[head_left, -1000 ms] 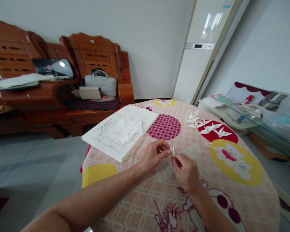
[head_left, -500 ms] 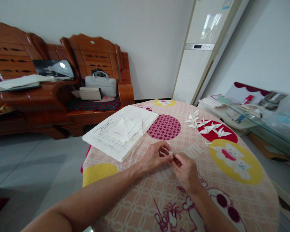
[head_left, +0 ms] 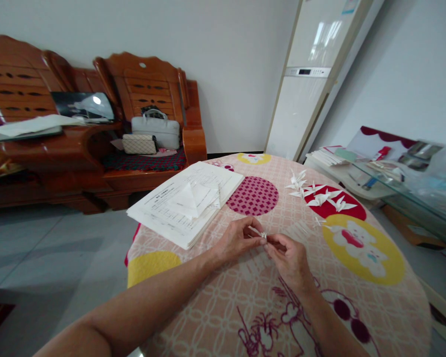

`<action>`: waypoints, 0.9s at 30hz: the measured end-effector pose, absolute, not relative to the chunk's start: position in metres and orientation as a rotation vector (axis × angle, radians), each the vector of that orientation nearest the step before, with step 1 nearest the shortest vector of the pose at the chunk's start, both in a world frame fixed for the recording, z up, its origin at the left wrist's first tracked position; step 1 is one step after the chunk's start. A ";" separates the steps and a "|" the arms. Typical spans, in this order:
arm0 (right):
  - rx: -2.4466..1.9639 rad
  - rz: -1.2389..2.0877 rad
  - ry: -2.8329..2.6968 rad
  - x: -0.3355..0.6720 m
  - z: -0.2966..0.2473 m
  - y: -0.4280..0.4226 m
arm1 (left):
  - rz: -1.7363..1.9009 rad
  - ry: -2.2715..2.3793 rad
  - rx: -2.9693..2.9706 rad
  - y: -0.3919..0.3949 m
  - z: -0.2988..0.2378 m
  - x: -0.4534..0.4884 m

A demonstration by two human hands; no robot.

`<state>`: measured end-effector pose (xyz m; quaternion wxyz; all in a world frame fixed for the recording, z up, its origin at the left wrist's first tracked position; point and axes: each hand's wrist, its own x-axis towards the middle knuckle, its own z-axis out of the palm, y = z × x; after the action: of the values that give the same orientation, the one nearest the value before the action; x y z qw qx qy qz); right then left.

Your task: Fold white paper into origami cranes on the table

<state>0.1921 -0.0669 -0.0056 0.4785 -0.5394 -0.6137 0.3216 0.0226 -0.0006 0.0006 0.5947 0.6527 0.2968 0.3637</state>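
Observation:
My left hand point(head_left: 237, 239) and my right hand point(head_left: 290, 259) meet over the middle of the round table point(head_left: 375, 307), fingertips pinched together on a small folded piece of white paper point(head_left: 262, 234). Most of that paper is hidden between the fingers. Several finished white paper cranes point(head_left: 317, 195) lie on the cloth at the far right of the hands. A stack of printed sheets point(head_left: 182, 201) with a folded white triangle of paper on top lies to the far left of the hands.
The table wears a pink patterned cloth with coloured circles. Behind it stand wooden armchairs point(head_left: 148, 94) holding bags point(head_left: 155, 130), and a tall white air conditioner point(head_left: 306, 84). A glass shelf with clutter point(head_left: 401, 173) runs along the right.
The small paper stood upright between my fingertips a second ago; now it is lower and flatter, pinched tighter. My right hand has shifted slightly to the right and down.

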 end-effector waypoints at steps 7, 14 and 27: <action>-1.338 0.723 -1.582 0.192 -0.003 -0.068 | 0.821 0.661 1.593 -0.005 0.009 0.020; -1.349 0.722 -1.586 0.190 -0.001 -0.068 | 0.820 0.658 1.678 -0.004 0.012 0.018; -1.371 0.657 -1.580 0.192 -0.004 -0.066 | 0.831 0.631 1.576 0.005 -0.005 0.022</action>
<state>0.1920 -0.0657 -0.0041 0.4568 -0.5561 -0.6412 0.2664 0.0224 0.0050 -0.0051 0.5857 0.6758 0.2707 0.3563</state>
